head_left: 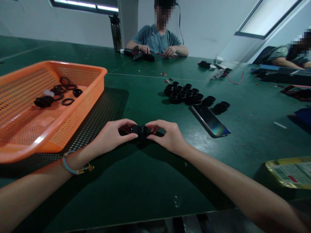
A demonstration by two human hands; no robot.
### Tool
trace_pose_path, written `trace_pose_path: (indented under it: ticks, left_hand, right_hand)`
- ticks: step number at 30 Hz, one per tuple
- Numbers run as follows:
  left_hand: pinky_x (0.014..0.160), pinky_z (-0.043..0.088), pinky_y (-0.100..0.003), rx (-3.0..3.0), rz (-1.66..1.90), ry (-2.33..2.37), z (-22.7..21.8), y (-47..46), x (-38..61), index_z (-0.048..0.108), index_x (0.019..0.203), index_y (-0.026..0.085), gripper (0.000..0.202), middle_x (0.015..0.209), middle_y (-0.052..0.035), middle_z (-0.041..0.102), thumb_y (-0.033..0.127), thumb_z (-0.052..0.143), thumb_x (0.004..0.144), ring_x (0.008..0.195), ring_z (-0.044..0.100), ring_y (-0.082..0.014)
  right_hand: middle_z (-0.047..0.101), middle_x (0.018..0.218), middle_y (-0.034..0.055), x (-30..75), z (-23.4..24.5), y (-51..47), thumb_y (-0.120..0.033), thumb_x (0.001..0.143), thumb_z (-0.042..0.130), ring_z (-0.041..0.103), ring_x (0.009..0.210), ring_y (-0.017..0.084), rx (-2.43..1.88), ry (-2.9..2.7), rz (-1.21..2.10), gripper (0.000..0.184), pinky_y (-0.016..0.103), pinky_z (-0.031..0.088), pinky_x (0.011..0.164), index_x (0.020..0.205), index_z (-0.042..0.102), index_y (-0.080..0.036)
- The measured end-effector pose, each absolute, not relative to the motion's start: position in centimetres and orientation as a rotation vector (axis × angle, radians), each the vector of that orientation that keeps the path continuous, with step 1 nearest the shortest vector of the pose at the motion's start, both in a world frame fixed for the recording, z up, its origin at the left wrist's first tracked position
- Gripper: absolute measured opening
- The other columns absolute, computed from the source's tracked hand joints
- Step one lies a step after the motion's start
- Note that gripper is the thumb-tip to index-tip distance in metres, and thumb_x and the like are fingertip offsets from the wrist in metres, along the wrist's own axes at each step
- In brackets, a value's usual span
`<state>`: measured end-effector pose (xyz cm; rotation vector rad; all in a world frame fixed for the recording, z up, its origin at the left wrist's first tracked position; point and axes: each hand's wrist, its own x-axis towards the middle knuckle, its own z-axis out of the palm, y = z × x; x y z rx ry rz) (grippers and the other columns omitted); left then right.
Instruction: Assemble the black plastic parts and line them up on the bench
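Observation:
Just above the green table, near the middle of the view, both hands pinch one small black ribbed part (142,130). My left hand (114,133) grips its left end between thumb and fingers. On the other end, the thumb and fingertips of my right hand (167,134) close in. The fingers cover part of it, so its exact kind cannot be made out. Beyond my right hand stands a group of short black cylindrical fittings (183,94), with one fitting (221,106) lying on its side at the right of the group.
To the left, an orange plastic basket (80,121) holds black rings (68,102) and a few black parts. A phone (210,120) lies right of centre, and a yellow-edged packet (289,171) at the right edge. Across the table (136,187), a person (159,40) handles a power drill (136,54).

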<state>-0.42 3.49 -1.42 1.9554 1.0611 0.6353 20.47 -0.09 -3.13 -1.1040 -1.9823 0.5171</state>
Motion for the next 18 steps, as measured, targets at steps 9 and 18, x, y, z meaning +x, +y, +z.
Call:
trace_pose_path:
  ticks: [9, 18]
  left_hand:
    - [0.076, 0.054, -0.034, 1.970, 0.635, 1.053, -1.61, 3.59, -0.42, 0.063, 0.093, 0.015, 0.037, 0.086, -0.0050, 0.071, 0.040, 0.064, 0.066, 0.078, 0.065, -0.0208]
    - [0.076, 0.054, -0.034, 1.959, 0.642, 1.055, -1.69, 3.62, -0.49, 0.063, 0.093, 0.014, 0.039, 0.087, -0.0055, 0.070, 0.041, 0.064, 0.066, 0.079, 0.065, -0.0215]
  right_hand:
    - [0.071, 0.086, 0.0022, 20.47, -3.09, -0.08, -0.014, 0.071, 0.070, 0.064, 0.070, 0.012, -1.069, -2.001, 0.522, 0.023, 0.025, 0.054, 0.065, 0.094, 0.067, -0.017]
    - [0.070, 0.089, 0.0045, 20.59, -3.39, 0.10, -0.013, 0.068, 0.072, 0.063, 0.069, 0.012, -1.028, -1.994, 0.450, 0.028, 0.025, 0.054, 0.064, 0.096, 0.069, -0.017]
